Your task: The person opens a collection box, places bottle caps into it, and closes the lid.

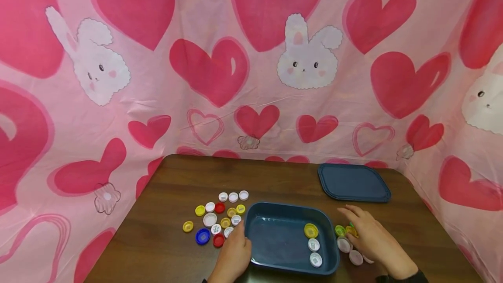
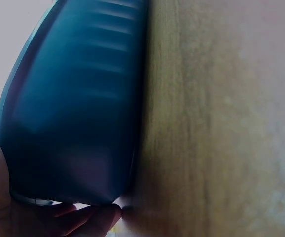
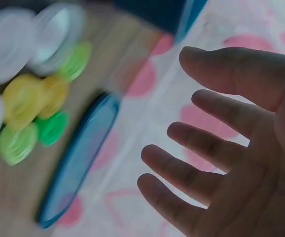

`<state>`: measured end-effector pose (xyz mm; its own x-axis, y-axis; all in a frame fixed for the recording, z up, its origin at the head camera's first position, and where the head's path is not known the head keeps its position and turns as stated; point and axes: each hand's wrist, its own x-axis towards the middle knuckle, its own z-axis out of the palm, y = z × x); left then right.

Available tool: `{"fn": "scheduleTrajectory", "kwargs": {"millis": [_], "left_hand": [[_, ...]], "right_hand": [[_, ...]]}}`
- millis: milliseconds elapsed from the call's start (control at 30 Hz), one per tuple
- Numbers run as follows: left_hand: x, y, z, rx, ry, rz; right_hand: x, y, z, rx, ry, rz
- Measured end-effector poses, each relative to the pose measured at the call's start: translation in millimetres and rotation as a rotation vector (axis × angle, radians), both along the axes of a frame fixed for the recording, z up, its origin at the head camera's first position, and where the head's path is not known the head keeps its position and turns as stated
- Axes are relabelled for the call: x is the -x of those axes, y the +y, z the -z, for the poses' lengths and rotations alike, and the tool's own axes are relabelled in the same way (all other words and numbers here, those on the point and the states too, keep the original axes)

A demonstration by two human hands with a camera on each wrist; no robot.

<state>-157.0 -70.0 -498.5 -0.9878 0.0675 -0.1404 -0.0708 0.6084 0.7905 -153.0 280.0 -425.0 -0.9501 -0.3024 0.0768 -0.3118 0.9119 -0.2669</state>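
A dark blue plastic box stands on the table with a yellow cap and two white caps inside its right end. At its left wall my left hand grips the box; the left wrist view shows fingers bent round the outside of the box. My right hand hovers over a pile of caps to the right, holding nothing. In the right wrist view its fingers are spread and apart from the white caps, yellow caps and green caps.
Left of the box lie several loose caps, among them a blue cap, a red cap and a large white cap. A dark blue lid lies at the back right of the wooden table. Pink heart-patterned cloth hangs behind.
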Motion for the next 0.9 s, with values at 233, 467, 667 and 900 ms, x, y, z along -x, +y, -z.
{"fn": "scheduleTrajectory", "kwargs": {"millis": [233, 467, 667, 900], "left_hand": [[-1.9, -2, 4.1, -0.009, -0.016, -0.005], [-2.7, -3, 5.3, -0.009, 0.019, 0.009], [-3.3, -2, 4.0, 0.006, 0.039, 0.014], [-0.8, -1, 0.7, -0.009, 0.045, 0.025]], "right_hand": [[21.7, 31, 19.5, 0.014, -0.146, 0.05], [33.2, 44, 33.6, 0.012, -0.218, 0.067], [39.4, 45, 37.0, 0.01, -0.231, 0.064], [43.9, 45, 40.8, 0.02, -0.271, 0.094]]}}
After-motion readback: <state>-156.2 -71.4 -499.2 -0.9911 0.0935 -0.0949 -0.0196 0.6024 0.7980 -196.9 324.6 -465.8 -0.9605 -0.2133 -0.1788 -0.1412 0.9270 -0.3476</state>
